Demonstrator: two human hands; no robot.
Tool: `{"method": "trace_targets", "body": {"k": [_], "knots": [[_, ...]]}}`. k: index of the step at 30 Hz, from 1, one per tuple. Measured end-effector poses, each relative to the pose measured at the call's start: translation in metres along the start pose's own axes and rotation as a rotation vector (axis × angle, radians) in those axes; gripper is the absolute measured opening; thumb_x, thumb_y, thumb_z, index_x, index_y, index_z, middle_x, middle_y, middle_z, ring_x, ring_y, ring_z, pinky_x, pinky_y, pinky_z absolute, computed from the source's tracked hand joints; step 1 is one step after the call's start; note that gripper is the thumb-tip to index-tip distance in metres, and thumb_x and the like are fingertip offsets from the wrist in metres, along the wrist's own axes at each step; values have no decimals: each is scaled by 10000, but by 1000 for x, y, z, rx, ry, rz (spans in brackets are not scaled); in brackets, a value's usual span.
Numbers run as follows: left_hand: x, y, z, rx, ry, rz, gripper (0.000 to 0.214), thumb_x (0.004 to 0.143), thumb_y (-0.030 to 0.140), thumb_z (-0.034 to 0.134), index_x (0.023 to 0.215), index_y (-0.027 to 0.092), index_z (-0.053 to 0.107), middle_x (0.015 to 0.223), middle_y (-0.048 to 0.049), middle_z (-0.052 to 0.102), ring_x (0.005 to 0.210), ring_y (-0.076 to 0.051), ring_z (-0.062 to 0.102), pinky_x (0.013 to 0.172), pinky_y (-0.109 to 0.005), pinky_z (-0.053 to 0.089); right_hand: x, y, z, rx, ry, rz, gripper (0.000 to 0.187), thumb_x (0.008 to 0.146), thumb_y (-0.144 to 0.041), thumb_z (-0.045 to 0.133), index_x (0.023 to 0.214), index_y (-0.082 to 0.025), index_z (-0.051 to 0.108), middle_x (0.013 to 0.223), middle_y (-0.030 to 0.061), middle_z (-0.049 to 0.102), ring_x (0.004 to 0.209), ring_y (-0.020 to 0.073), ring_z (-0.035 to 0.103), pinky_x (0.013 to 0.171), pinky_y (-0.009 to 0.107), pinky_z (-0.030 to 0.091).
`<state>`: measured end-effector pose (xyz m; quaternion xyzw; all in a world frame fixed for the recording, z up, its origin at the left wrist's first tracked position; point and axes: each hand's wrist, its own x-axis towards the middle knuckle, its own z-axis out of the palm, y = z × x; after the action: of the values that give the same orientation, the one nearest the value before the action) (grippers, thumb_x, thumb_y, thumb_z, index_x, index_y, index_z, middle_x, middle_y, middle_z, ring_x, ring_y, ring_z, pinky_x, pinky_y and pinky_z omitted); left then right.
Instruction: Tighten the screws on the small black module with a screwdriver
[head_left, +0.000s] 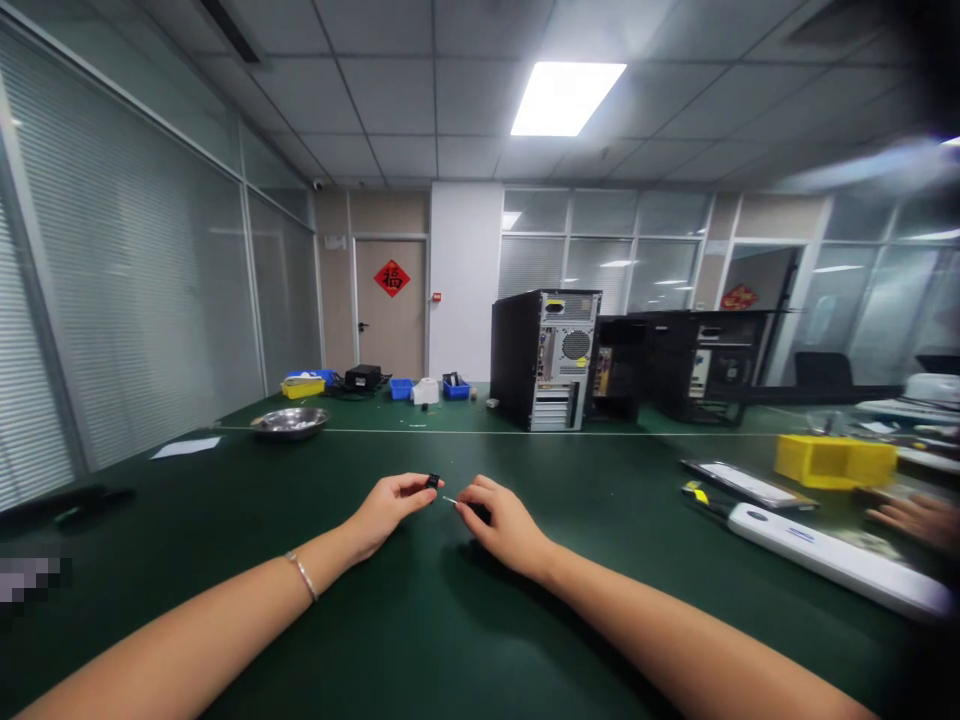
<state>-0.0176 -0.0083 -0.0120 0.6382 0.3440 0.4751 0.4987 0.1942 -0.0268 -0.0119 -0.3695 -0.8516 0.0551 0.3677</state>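
Between the thumb and fingertips of my left hand is a small black block-shaped part, too small to name. My right hand pinches a thin, light-coloured pin-like piece, whose tip points left toward the black part. A narrow gap separates the two. Both hands are held over the middle of the green tabletop, fingers closed on their pieces.
A metal bowl and white paper lie at left. Blue bins and a computer tower stand behind. To the right are a yellow bin, a long white device and another person's hand.
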Motion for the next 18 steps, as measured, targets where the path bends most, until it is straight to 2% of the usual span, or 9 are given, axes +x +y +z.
{"method": "trace_targets", "body": {"k": [4, 9, 13, 18], "knots": [[0, 1, 0, -60, -21, -1, 338, 707, 348, 762, 959, 133, 696, 933, -80, 707, 882, -187, 628, 856, -308, 449, 0, 1, 1, 27, 12, -8, 162, 916, -236, 492, 853, -197, 636, 839, 25, 582, 750, 142, 561, 697, 247, 436], [-1, -1, 1, -36, -46, 14, 370, 768, 351, 707, 1065, 173, 576, 894, -67, 704, 770, -152, 619, 714, -271, 455, 0, 11, 4, 46, 56, -1, 88, 899, -228, 522, 875, -196, 601, 815, 10, 589, 751, 141, 548, 692, 244, 428], [-2, -4, 2, 132, -35, 6, 292, 774, 324, 680, 1008, 153, 643, 906, -54, 681, 733, -133, 576, 696, -252, 436, 2, 23, 7, 47, 91, 18, 94, 902, -248, 533, 878, -199, 610, 815, 5, 598, 750, 137, 544, 694, 243, 423], [-2, -6, 3, 163, -56, 8, 333, 760, 317, 678, 1040, 136, 683, 872, -51, 689, 728, -141, 568, 717, -268, 430, 5, 25, 9, 84, 106, 9, 137, 900, -269, 545, 889, -203, 665, 795, 16, 605, 736, 146, 558, 674, 251, 435]]}}
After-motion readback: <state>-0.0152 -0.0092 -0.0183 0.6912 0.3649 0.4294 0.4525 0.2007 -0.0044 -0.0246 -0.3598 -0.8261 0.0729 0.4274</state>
